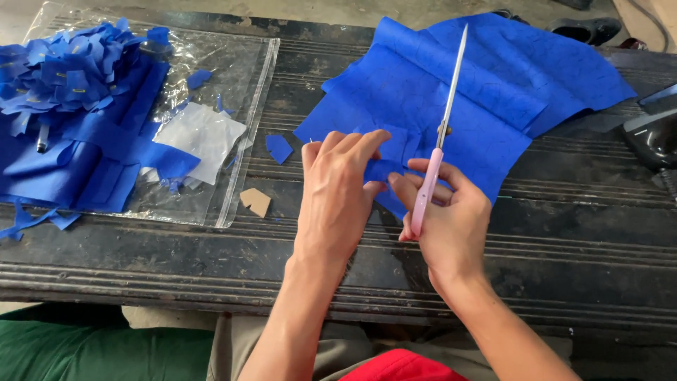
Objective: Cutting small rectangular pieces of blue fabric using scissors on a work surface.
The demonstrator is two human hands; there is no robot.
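Note:
My right hand [451, 219] grips a pair of scissors [443, 120] by their pink handles; the long silver blades point away from me over a large blue sheet [508, 85] lying on the dark bench [564, 233]. My left hand [337, 190] pinches the near edge of that blue sheet, just left of the scissors. The part of the sheet under my fingers is hidden.
A clear plastic bag [233, 77] at the left carries a heap of blue cut pieces [63, 70], blue strips and a white piece [201, 137]. A small blue scrap [279, 148] and a brown cardboard template [254, 202] lie nearby. A black object [652, 134] sits at the right edge.

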